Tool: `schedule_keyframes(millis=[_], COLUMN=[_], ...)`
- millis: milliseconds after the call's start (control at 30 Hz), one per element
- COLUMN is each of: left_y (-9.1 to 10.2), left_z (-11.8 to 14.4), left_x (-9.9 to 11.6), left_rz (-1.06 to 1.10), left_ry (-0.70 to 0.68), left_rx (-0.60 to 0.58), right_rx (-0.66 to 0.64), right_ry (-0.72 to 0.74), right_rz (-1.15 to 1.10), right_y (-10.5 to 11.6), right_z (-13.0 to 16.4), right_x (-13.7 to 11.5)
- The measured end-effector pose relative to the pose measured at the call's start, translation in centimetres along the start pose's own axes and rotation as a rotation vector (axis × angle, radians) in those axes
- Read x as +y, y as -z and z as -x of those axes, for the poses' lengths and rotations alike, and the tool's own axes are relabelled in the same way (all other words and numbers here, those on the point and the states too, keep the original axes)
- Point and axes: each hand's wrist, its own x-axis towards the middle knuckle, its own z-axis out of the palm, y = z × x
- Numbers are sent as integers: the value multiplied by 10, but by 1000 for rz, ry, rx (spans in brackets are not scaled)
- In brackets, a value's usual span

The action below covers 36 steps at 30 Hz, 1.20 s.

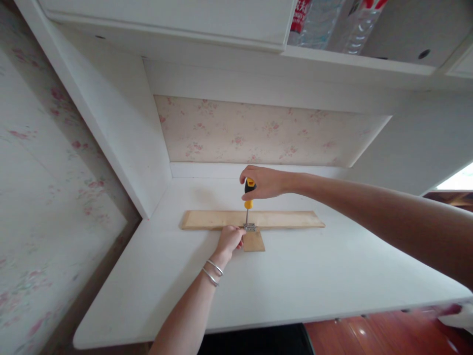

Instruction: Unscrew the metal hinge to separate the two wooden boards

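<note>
Appears midway through screwdriving, with metal hinge [252, 227] set across long wooden board [288, 219] and small wooden plate [254, 242] on worktop [314, 276], right hand [265, 181] grasping yellow-and-black screwdriver [248, 203], left hand [229, 239] at hinge edge with grip indeterminable, and fastening completeness indiscernible.

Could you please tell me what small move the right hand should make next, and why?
Probably a short, gentle turn of the screwdriver: the right hand grips its handle, its shaft reaches down to the metal hinge between the long board and the small board, and the left hand is close beside that hinge.
</note>
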Motion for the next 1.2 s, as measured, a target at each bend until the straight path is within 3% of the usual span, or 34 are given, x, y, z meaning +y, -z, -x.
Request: schedule_keyframes(millis=[100,233,367,533,667,800,967,1100,1200], left_y=[0,0,0,0,0,0,0,0,0], left_z=[0,-1,-3,-4,-4,-3,-3,-3,-2], left_x=[0,-1,-2,-4,-4,-3,-3,-2,0], left_rz=[-8,-14,-23,-35,-37,-41,-41,-46,-40], left_ry=[-2,8,1,-1,-3,2,1,6,7], left_rx=[1,-10,-18,-19,-23,-24,-21,-13,-13], right_rx=[8,-52,-68,-92,-159,-98,-202,-108,-170], right_ry=[-93,-68,-154,-76,-182,-104,-220,-131,-228], right_rz=[38,-43,-8,-41,-69,-46,-80,-31,-29], right_y=[0,0,1,3,3,5,6,5,5], right_z=[-1,2,3,3,3,5,7,7,7], right_x=[2,6,9,9,9,9,9,12,13])
